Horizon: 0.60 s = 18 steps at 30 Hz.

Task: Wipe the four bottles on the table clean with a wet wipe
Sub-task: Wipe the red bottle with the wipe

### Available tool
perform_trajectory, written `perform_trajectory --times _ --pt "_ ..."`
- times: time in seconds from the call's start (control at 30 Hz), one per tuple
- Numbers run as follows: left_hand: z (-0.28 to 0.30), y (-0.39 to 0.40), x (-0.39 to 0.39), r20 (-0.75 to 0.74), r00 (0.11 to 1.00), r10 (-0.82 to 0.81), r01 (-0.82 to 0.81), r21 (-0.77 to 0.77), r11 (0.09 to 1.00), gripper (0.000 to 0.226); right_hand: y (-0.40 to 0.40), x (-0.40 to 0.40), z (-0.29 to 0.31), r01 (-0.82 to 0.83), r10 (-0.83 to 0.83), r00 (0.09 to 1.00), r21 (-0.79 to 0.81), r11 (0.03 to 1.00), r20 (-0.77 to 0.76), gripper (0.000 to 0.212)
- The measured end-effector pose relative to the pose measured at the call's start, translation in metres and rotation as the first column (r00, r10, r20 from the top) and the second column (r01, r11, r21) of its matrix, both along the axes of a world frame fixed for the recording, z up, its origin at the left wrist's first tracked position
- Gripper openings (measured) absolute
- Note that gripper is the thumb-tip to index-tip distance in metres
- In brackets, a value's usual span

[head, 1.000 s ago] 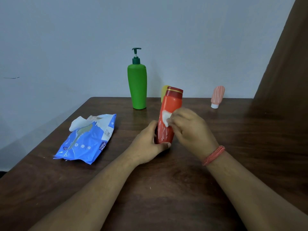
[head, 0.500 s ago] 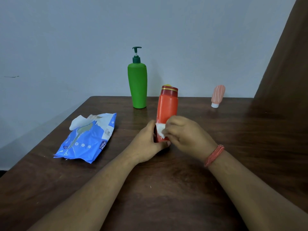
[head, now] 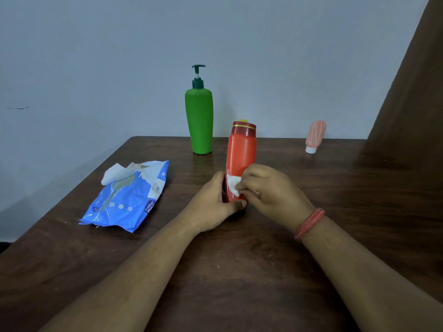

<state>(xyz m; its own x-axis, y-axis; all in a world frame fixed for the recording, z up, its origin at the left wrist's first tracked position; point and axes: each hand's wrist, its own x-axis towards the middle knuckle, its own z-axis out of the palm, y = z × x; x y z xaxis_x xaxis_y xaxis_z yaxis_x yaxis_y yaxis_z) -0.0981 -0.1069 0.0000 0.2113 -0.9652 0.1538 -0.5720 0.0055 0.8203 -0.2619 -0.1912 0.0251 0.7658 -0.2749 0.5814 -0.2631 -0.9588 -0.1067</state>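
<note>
Wipes pack [head: 130,195] lies left of held bottle [head: 241,161]; pump bottle [head: 199,121] behind; tube [head: 315,136] far right.

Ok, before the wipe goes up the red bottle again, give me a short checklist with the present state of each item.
1. Left hand grips the base of the red bottle: ok.
2. Bottle standing upright on the table: ok.
3. Wet wipe pinched by the right hand against the bottle: ok.
4. Path to the cap free of the green pump bottle: ok.
5. Pink tube within reach later: cannot tell.
6. Fourth bottle, a yellow top behind the red one: cannot tell.
</note>
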Motion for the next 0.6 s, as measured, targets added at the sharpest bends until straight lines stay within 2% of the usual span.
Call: perform_trajectory --times 0.1,0.2,0.23,0.33,0.43,0.47,0.57,0.6 --pt "-0.001 -0.001 0.000 0.013 1.000 0.005 -0.005 -0.001 1.000 0.066 -0.005 -0.001 0.001 0.053 -0.056 0.992 0.036 0.998 0.114 0.011" --pt "-0.002 -0.001 0.000 -0.018 1.000 -0.001 0.001 -0.005 1.000 0.067 -0.001 0.001 0.000 -0.031 0.030 0.999 -0.013 0.999 -0.045 0.011" --pt "-0.002 0.000 0.000 -0.022 1.000 0.001 -0.001 -0.004 1.000 0.067 -0.001 0.001 0.000 -0.014 0.013 0.999 -0.026 1.000 -0.034 0.011" --pt "0.000 0.000 0.000 0.011 1.000 0.004 -0.004 0.005 1.000 0.067 -0.005 0.000 0.001 0.086 -0.085 0.989 0.000 0.996 0.122 0.012" --pt "-0.001 0.001 -0.001 -0.021 1.000 -0.006 0.006 -0.034 0.999 0.058 0.004 0.006 -0.002 0.002 -0.002 1.000 -0.102 0.995 -0.005 0.014" --pt "-0.001 0.002 -0.002 -0.011 1.000 -0.010 0.010 -0.039 0.999 0.058 0.006 0.008 -0.001 0.010 -0.010 1.000 -0.118 0.993 0.002 0.014" --pt "0.001 0.001 -0.004 0.070 0.998 0.001 0.001 -0.034 0.999 0.060 0.005 0.009 0.005 0.165 -0.154 0.963 -0.033 0.986 0.219 0.012" --pt "0.001 0.001 -0.005 0.086 0.996 0.005 -0.002 -0.037 0.999 0.061 0.006 0.009 0.006 0.178 -0.166 0.959 -0.033 0.983 0.229 0.014"
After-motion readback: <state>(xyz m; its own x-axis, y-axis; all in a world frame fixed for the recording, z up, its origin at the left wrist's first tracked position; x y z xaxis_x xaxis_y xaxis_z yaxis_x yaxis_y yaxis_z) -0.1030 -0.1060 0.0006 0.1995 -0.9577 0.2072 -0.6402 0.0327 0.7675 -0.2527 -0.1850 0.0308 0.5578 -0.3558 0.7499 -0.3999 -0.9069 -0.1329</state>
